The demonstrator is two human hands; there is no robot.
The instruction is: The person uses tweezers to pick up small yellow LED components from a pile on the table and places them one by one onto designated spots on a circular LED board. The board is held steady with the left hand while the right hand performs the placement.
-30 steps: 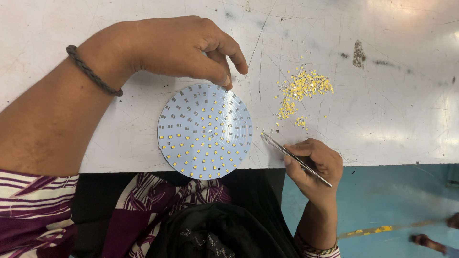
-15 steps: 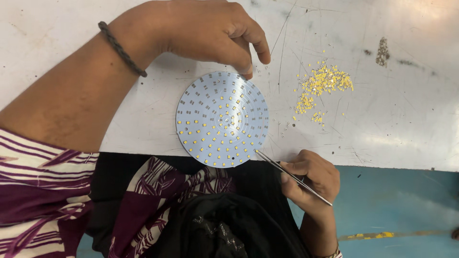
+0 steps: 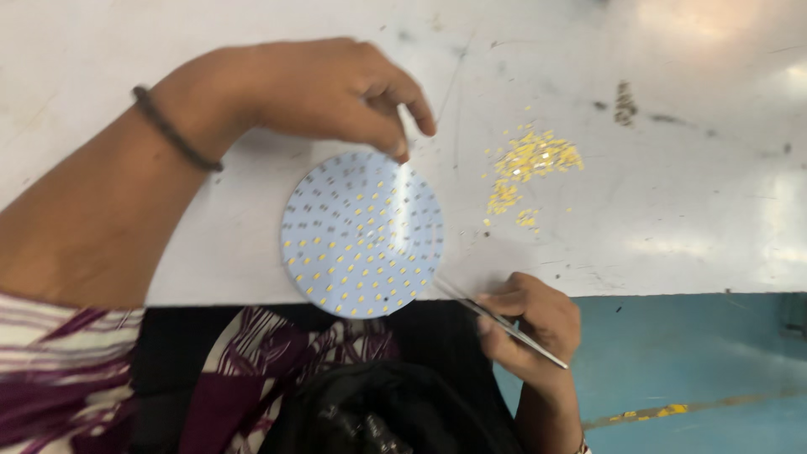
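- Left hand (image 3: 336, 88) rests its fingertips on the far rim of the round board (image 3: 362, 234); grip narrow, thumb and forefinger pinched at the disc's top edge, steadying it.
- Right hand (image 3: 534, 324) holds thin metal tweezers (image 3: 496, 319); grip closed around their shaft, tips pointing at the board's near right edge.
- Change from a moment ago: the tweezer tips, earlier clear of the disc, now sit just at its rim, and the left hand keeps its hold on top. Judged: a placing or adjusting touch at the edge is in hand.
- Board: flat white disc on the white table (image 3: 672, 210), overhanging the near edge slightly, dotted with rows of small yellow chips, denser on the near half.
- Loose pile of yellow chips (image 3: 530, 164) lies on the table, right of the board, apart from it.
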